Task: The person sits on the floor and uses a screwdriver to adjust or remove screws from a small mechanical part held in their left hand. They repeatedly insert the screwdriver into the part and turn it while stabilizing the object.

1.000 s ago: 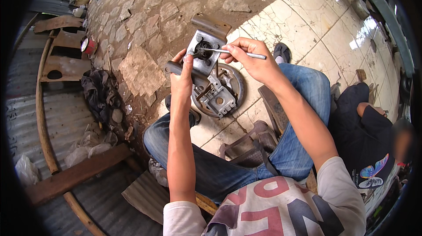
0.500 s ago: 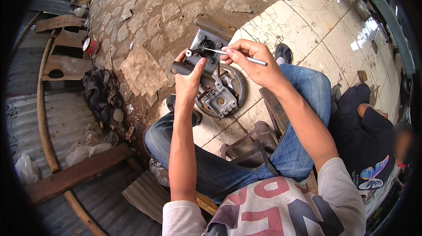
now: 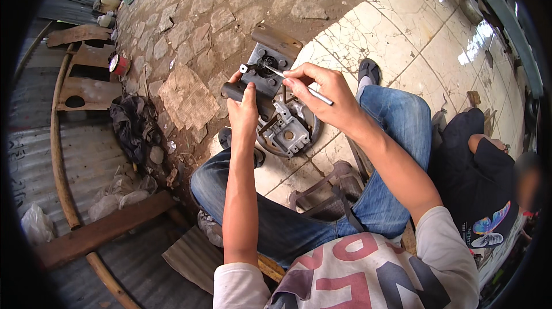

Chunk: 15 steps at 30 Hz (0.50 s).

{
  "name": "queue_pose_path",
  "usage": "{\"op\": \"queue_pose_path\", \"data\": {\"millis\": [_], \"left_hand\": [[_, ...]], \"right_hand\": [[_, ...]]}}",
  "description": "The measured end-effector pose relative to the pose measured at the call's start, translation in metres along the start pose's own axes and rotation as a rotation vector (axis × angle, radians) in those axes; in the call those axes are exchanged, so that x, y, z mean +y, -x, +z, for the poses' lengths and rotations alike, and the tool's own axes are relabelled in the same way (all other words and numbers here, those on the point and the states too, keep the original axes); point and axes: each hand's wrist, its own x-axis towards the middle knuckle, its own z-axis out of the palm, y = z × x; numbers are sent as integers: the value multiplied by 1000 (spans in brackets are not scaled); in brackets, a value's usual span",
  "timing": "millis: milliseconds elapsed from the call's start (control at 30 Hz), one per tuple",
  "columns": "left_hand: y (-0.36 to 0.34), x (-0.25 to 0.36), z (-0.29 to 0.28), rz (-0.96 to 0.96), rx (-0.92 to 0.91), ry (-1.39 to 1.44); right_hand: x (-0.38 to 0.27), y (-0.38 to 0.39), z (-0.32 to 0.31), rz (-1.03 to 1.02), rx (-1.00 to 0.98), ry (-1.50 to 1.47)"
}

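Observation:
My left hand [image 3: 244,110] is closed around the near end of a dark metal bracket [image 3: 265,86], with the thumb along its side. The bracket has a grey bolted plate, a raised tube end [image 3: 244,68] and a round black opening [image 3: 268,67]. In my right hand [image 3: 328,95], a slim silver pen-like tool [image 3: 318,96] is pinched between thumb and fingers. Its tip reaches the opening, where fine wispy strands show; I cannot tell what kind of tip it has. Below the bracket lies a grey metal casting [image 3: 290,130] on a round metal base.
A strap-and-mesh piece [image 3: 330,191] lies between my legs. To the right sits a person in dark clothes [image 3: 471,165]. On the left are a wooden plank [image 3: 109,228], corrugated sheets [image 3: 40,153], a dark cloth [image 3: 131,128] and a red tin [image 3: 119,65]. Cardboard [image 3: 187,96] lies on the stones.
The bracket has shifted slightly down and left with my left hand. My right hand has moved a little left and down, and the tool is tilted more steeply, its tip still at the opening.

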Motion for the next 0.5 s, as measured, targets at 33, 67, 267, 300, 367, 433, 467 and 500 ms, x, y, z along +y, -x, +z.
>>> {"op": "queue_pose_path", "data": {"millis": [33, 67, 267, 300, 367, 433, 467, 500], "left_hand": [[1, 3, 0, -8, -4, -5], [1, 5, 0, -17, -8, -10], [1, 1, 0, -27, 11, -102], [1, 1, -1, -43, 15, -90], [-1, 1, -2, -77, 21, -67], [-4, -1, -5, -125, -2, 12], [-6, -2, -7, -147, -12, 51], [-7, -6, -7, -167, 7, 103]], "right_hand": [[1, 0, 0, 44, 5, 19], [2, -1, -1, 88, 9, 38], [8, 3, 12, 26, 32, 7], [12, 5, 14, 44, 19, -28], [14, 5, 20, 52, 39, -12], [10, 4, 23, -16, 73, 73], [9, 3, 23, -35, 46, 63], [8, 4, 21, -54, 19, 53]]}}
